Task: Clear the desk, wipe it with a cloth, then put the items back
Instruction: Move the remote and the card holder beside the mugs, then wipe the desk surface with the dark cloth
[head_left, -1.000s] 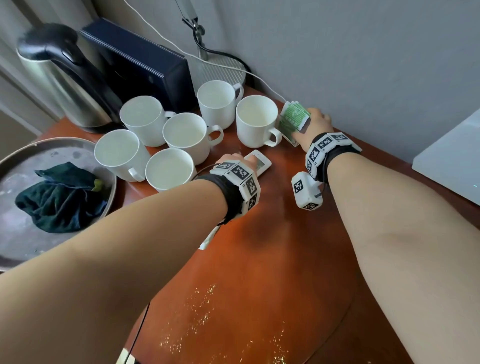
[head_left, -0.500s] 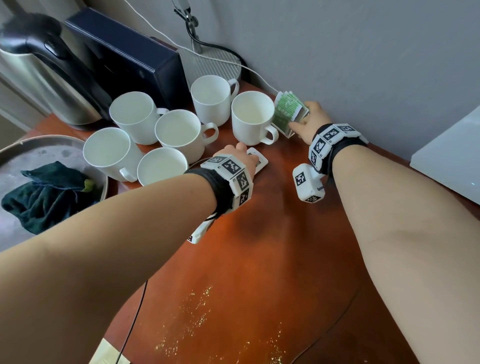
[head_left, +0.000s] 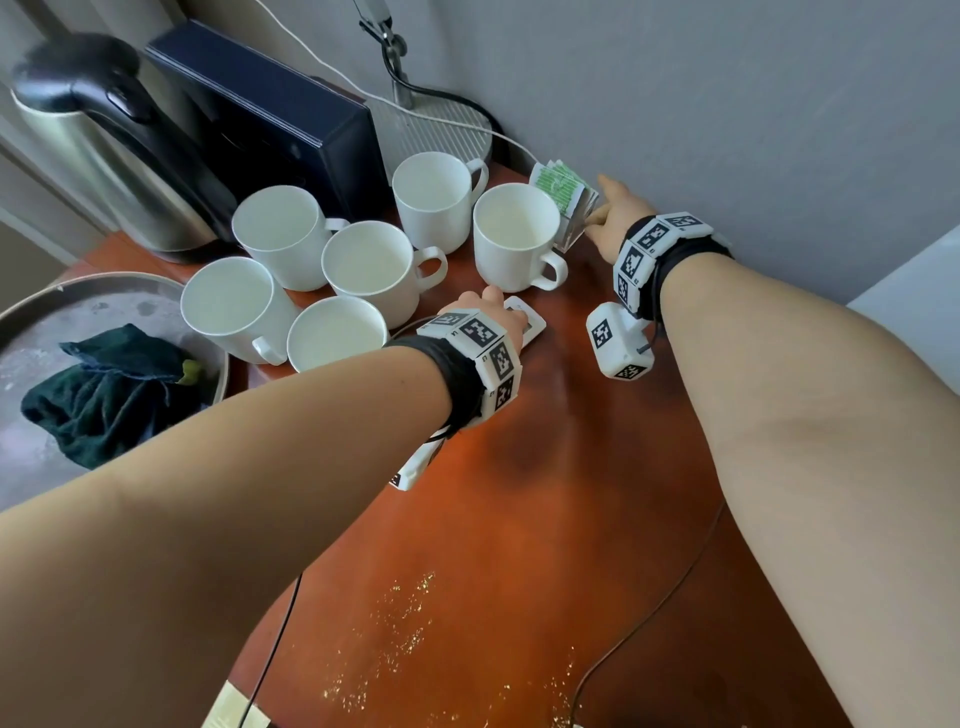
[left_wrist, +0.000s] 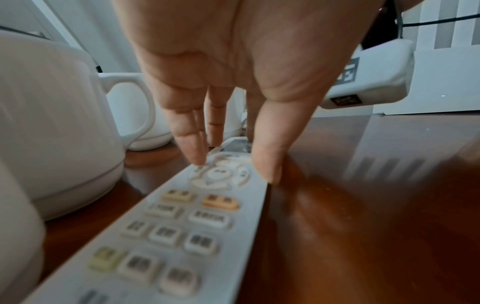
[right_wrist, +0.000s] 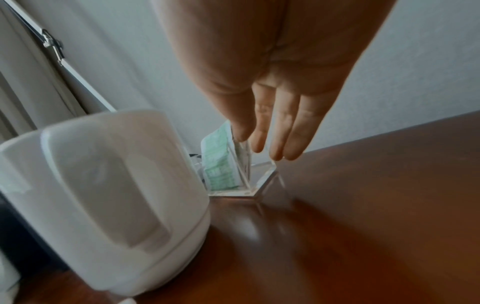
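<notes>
Left wrist view: the left hand (left_wrist: 233, 61) has straight fingers (left_wrist: 189, 144), held together, resting on the white remote (left_wrist: 182, 226), thumb at its right edge (desk (left_wrist: 363, 205) underneath). Farther, the right hand (right_wrist: 272, 61) has straight fingertips (right_wrist: 278, 152) touching the clear packet holder (right_wrist: 259, 185).

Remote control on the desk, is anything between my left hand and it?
Nothing visible does. Your left hand is on the remote control, with a fingertip and the thumb touching its far end. The nearest mug stands to the left of the remote control, apart from it and clear of the hand.
</notes>
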